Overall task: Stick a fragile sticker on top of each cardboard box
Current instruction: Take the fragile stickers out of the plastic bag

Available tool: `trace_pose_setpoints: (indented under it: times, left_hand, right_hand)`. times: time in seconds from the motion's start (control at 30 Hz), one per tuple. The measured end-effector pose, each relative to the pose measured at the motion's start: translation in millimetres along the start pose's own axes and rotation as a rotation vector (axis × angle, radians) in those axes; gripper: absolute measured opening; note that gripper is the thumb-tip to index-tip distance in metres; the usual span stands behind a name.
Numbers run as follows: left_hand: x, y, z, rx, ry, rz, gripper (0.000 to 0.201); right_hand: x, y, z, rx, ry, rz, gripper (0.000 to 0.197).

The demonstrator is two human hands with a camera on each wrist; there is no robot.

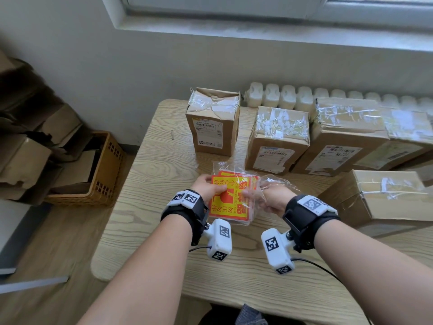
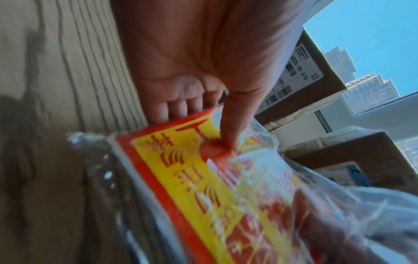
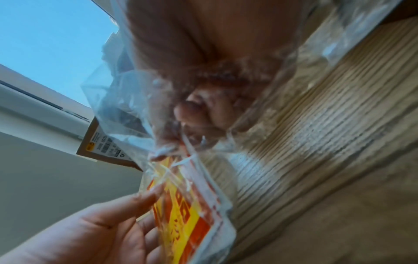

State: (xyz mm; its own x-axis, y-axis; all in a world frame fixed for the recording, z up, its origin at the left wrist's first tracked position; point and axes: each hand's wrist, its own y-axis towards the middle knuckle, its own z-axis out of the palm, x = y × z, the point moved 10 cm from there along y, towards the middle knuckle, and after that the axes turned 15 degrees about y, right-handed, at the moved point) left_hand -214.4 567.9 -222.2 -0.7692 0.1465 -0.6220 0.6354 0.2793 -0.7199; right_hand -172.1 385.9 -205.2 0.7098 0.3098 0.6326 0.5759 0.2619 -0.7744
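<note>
The left hand [image 1: 209, 187] pinches the sticker stack [image 1: 230, 200]; the right hand [image 1: 269, 200] grips the plastic bag [image 1: 273, 184] around it, above the desk [image 1: 150, 184]. Pulling hard could spill stickers; cardboard boxes [image 1: 278, 139] wait beyond both hands.

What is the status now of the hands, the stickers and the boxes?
Left hand pinches sticker stack, thumb on top. Right hand grips clear bag around the stack. Cardboard boxes show no sticker yet. Nothing in the way.
</note>
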Motion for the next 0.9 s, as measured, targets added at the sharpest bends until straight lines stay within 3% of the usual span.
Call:
trace_pose_setpoints:
  times: [0.07,0.13,0.2,0.33,0.6,0.7,0.8,0.9]
  left_hand:
    - [-4,-1,-24,-0.209,0.033,0.051,0.046]
    - [-8,-3,-38,-0.311,0.092,0.096,0.025]
    - [-9,-1,-39,-0.290,0.082,0.102,0.012]
    - [-1,7,-36,-0.248,0.072,0.077,0.008]
    - [19,25,-26,-0.170,-0.009,0.007,0.019]
    - [13,16,-25,-0.149,-0.026,0.009,0.014]
    - [5,8,-15,-0.087,-0.071,0.019,0.006]
    - [6,8,-10,-0.063,-0.116,0.003,0.006]
  right_hand:
    - [1,-3,2,0.022,0.056,0.005,0.027]
    - [2,-5,4,0.044,0.106,-0.003,0.021]
    - [2,-5,3,0.045,0.162,-0.018,0.022]
    - [0,-6,6,0.039,0.187,-0.005,0.017]
    - [-1,1,1,-0.021,0.260,-0.007,0.018]
    - [0,2,5,0.007,0.184,-0.022,0.017]
    - [-1,12,-6,-0.099,0.033,-0.042,0.024]
    - [1,13,-11,-0.151,0.029,-0.062,0.021]
